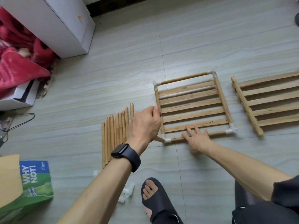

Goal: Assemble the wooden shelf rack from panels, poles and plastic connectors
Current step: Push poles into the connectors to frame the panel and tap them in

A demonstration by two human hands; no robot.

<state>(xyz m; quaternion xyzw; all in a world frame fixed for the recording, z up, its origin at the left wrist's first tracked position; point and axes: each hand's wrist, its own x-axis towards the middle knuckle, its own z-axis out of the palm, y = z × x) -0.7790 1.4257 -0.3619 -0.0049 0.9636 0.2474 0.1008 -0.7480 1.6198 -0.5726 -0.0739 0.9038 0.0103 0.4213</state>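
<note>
Both hands are on the slatted panel [192, 105], which lies flat on the floor [194, 46] — your left hand [145, 122] grips its left rail with curled fingers, your right hand [196, 138] presses flat, fingers spread, on its near edge. Loose poles [114, 133] lie just beside it, at its left.

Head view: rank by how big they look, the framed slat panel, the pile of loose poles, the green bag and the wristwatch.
1. framed slat panel
2. pile of loose poles and green bag: alike; bag nearer, cropped
3. wristwatch
</note>
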